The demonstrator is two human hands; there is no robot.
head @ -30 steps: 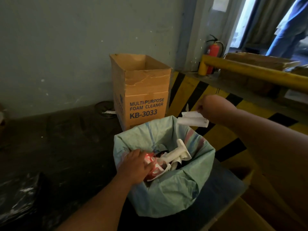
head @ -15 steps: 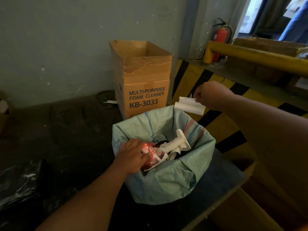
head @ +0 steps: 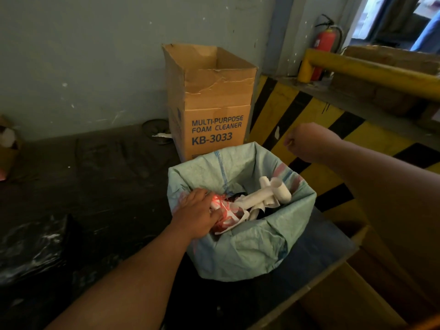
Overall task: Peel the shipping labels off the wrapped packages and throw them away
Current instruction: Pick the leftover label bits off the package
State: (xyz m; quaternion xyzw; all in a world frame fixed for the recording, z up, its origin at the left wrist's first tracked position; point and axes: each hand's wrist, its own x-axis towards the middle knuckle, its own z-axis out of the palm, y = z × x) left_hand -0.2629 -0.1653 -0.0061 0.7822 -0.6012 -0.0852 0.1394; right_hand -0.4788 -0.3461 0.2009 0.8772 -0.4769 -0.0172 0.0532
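Note:
A bin lined with a pale green bag stands on the dark floor in the middle. Inside lie curled white shipping labels and a crumpled red-and-white wad. My left hand reaches over the bin's left rim, with its fingers and thumb closed around that wad. My right hand hovers above and to the right of the bin's far rim, fingers curled into a fist with nothing visible in them. No wrapped package is clearly in view.
An open cardboard box marked "MULTI-PURPOSE FOAM CLEANER KB-3033" stands just behind the bin against the wall. A yellow-and-black striped ramp, a yellow rail and a red fire extinguisher are at right. Black plastic lies at left, a cardboard box at lower right.
The white label that my right hand held over the bin has left it, and a fresh curled label lies in the bin. My right hand has closed. The left hand stays put.

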